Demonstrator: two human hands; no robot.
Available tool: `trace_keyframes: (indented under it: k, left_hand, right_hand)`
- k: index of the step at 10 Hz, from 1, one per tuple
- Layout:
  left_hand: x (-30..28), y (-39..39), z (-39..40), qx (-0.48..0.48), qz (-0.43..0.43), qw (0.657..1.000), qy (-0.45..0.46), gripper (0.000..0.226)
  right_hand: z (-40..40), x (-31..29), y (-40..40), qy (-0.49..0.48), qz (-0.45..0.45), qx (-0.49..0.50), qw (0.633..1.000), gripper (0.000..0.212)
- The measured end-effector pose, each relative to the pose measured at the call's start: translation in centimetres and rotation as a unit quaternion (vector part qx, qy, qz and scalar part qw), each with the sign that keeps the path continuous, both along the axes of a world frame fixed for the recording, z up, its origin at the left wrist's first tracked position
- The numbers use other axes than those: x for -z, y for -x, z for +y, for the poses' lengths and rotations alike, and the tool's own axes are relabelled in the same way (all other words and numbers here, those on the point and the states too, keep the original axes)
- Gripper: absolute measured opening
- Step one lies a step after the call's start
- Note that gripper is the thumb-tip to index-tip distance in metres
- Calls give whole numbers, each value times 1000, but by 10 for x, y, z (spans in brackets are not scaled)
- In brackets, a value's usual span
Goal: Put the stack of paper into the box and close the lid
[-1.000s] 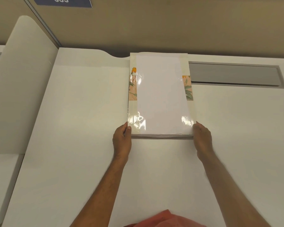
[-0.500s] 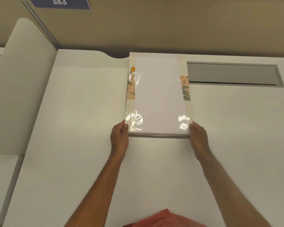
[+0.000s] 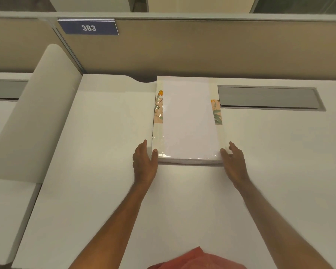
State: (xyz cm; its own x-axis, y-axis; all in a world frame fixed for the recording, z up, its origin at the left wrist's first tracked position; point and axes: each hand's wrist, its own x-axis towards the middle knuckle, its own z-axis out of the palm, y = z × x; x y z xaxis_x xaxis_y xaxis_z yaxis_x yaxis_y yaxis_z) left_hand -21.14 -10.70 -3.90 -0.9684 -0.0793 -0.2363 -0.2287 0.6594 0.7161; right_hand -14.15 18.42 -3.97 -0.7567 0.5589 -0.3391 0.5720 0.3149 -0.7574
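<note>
A flat cream box (image 3: 217,115) with a floral print and a glossy surface lies on the white desk (image 3: 105,152), its far end against the partition. A stack of white paper (image 3: 188,121) lies flat on top of it and covers its middle. My left hand (image 3: 145,162) is at the box's near left corner, thumb on the corner and fingers stretched along the side. At the near right corner my right hand (image 3: 234,162) does the same, with its fingers spread. I cannot tell if the box has a lid.
A grey cable tray slot (image 3: 268,98) is sunk into the desk right of the box. A beige partition (image 3: 182,49) with a blue "383" sign (image 3: 88,27) stands behind. A white curved divider (image 3: 33,117) rises on the left.
The view has tilted up, showing more of the partition. The box and paper stay put. Both hands remain at the near corners, with fingers now straighter.
</note>
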Motion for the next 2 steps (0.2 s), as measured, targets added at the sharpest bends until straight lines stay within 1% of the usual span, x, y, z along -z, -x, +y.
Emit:
trace_keyframes:
  k: [1,2]
  left_hand:
    - [-8,-4,-1,44,21,997,64,65]
    - [-17,-5,-2,110,68,981,148,73]
  right_hand:
    - [2,-3,-6,-86,2,-53,995,64]
    - [0,-10,-16,-204,11,-120,972,67]
